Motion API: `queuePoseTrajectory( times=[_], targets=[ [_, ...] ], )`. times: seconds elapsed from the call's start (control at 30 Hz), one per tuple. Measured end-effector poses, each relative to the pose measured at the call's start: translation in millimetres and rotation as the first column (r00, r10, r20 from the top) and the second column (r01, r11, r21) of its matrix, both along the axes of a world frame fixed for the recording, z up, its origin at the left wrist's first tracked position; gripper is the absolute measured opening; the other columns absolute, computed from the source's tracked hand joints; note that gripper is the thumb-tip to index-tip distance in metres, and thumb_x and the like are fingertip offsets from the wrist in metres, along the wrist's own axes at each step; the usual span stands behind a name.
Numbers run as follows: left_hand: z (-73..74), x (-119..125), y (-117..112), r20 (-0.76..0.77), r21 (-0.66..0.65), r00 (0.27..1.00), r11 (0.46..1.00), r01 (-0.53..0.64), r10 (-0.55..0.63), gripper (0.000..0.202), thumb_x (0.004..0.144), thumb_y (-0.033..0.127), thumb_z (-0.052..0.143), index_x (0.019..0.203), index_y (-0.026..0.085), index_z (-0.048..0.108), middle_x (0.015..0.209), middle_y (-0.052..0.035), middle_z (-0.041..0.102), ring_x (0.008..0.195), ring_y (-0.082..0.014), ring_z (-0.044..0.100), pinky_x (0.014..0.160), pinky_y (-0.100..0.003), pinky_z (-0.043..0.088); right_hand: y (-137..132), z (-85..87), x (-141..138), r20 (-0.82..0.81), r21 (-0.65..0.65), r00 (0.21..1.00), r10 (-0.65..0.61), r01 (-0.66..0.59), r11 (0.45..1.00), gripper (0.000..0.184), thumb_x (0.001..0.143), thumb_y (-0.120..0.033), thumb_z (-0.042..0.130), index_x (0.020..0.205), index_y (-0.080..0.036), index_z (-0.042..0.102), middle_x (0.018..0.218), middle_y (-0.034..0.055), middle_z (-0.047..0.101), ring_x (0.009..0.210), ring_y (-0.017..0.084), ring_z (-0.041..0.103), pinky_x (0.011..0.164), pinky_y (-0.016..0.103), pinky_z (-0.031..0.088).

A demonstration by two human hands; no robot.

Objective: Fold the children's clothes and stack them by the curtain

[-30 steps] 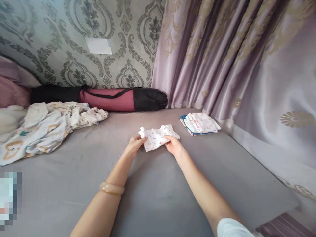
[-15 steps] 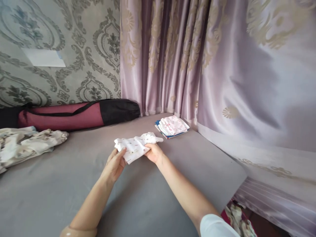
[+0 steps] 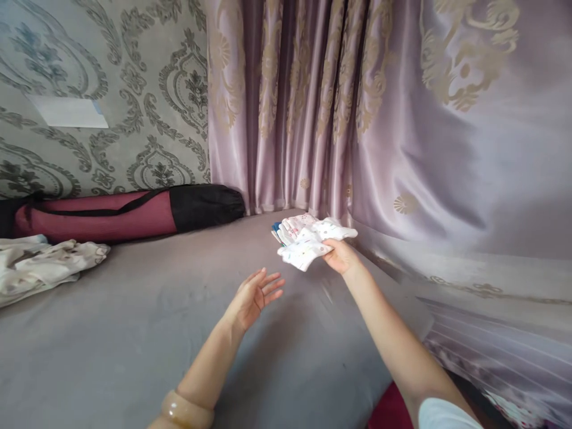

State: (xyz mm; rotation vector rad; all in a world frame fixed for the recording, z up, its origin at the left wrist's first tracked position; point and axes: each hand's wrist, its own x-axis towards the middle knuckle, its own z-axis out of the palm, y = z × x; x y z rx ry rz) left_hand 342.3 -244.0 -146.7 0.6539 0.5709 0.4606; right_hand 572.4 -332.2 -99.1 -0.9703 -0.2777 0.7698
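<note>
My right hand (image 3: 341,256) grips a folded white cloth (image 3: 304,249) with small printed motifs, thumb on top. The cloth hangs in front of and partly over a small stack of folded fabric (image 3: 300,223), pink-patterned on top with blue beneath; whether they touch I cannot tell. Holding nothing, my left hand (image 3: 255,296) hovers above the grey bed surface (image 3: 147,333), its fingers apart, to the left and nearer than the cloth. A pale bangle (image 3: 186,410) circles the left wrist.
Along the wall lies a long maroon and black bag (image 3: 102,214) with a strap. A crumpled pale patterned cloth (image 3: 53,265) rests at the left. Lilac curtains (image 3: 286,107) hang behind and to the right of the bed, and dark red fabric (image 3: 391,408) shows past its right edge.
The white cloth has moved right and away, to the folded stack, in my right hand. My left hand has let go of it and opened. The view has shifted slightly right.
</note>
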Motion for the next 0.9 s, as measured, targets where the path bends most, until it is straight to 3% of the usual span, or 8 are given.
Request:
queuePoseTrajectory(
  times=[0.17, 0.27, 0.4, 0.53, 0.77, 0.9],
  targets=[
    [-26.9, -2, 6, -0.046, -0.021, 0.996, 0.997, -0.071, 0.070, 0.014, 0.088, 0.020, 0.058, 0.097, 0.017, 0.047, 0.112, -0.0168, 0.067, 0.089, -0.0232, 0.071, 0.071, -0.032, 0.059, 0, 22.2, 45, 0.100, -0.016, 0.990, -0.100, 0.102, 0.995, 0.052, 0.059, 0.010, 0.046, 0.101, -0.020, 0.059, 0.083, -0.0001, 0.070, 0.072, 0.016, 0.067, 0.056, 0.025, 0.056],
    [-34.2, -1, 12, -0.018, -0.001, 0.994, 0.994, -0.112, 0.112, 0.018, 0.086, 0.020, 0.061, 0.098, 0.018, 0.048, 0.113, -0.0163, 0.066, 0.091, -0.0233, 0.071, 0.072, -0.032, 0.058, 24, 24.2, 56, 0.117, 0.002, 0.981, -0.154, 0.155, 0.988, 0.055, 0.059, 0.011, 0.044, 0.102, -0.019, 0.058, 0.084, 0.0001, 0.070, 0.075, 0.017, 0.067, 0.060, 0.027, 0.057],
    [-34.8, -1, 19, -0.054, -0.013, 0.993, 0.994, -0.108, 0.107, 0.021, 0.086, 0.022, 0.062, 0.101, 0.018, 0.048, 0.112, -0.0168, 0.067, 0.088, -0.0224, 0.071, 0.072, -0.031, 0.057, 71, 20.1, 63, 0.124, 0.044, 0.986, -0.115, 0.110, 0.993, 0.054, 0.059, 0.009, 0.045, 0.103, -0.019, 0.059, 0.083, 0.0001, 0.070, 0.078, 0.019, 0.068, 0.063, 0.031, 0.057],
    [-34.8, -4, 30, -0.050, -0.007, 0.992, 0.994, -0.114, 0.113, 0.016, 0.089, 0.024, 0.057, 0.101, 0.018, 0.049, 0.111, -0.0147, 0.067, 0.087, -0.0205, 0.071, 0.072, -0.029, 0.056, 104, 4.1, 73, 0.147, 0.095, 0.976, -0.158, 0.145, 0.985, 0.047, 0.062, 0.005, 0.049, 0.102, -0.019, 0.060, 0.080, -0.0004, 0.069, 0.082, 0.019, 0.068, 0.069, 0.031, 0.058],
    [-39.4, -3, 43, -0.072, -0.040, 0.985, 0.986, -0.161, 0.158, 0.014, 0.089, 0.022, 0.056, 0.102, 0.018, 0.050, 0.104, -0.0123, 0.069, 0.083, -0.0178, 0.070, 0.070, -0.027, 0.056, 114, -52.2, 87, 0.086, -0.117, 0.980, -0.182, 0.191, 0.974, 0.051, 0.059, 0.007, 0.047, 0.102, -0.019, 0.059, 0.072, -0.0021, 0.068, 0.073, 0.017, 0.067, 0.068, 0.033, 0.058],
    [-37.2, -2, 42, -0.101, -0.051, 0.983, 0.986, -0.160, 0.154, 0.016, 0.088, 0.022, 0.057, 0.102, 0.017, 0.052, 0.098, -0.0110, 0.070, 0.077, -0.0163, 0.070, 0.066, -0.026, 0.055, 113, -59.1, 99, 0.105, -0.204, 0.974, -0.201, 0.218, 0.954, 0.039, 0.065, 0.003, 0.052, 0.097, -0.019, 0.059, 0.073, -0.0013, 0.068, 0.070, 0.017, 0.067, 0.066, 0.033, 0.057]
  ],
)
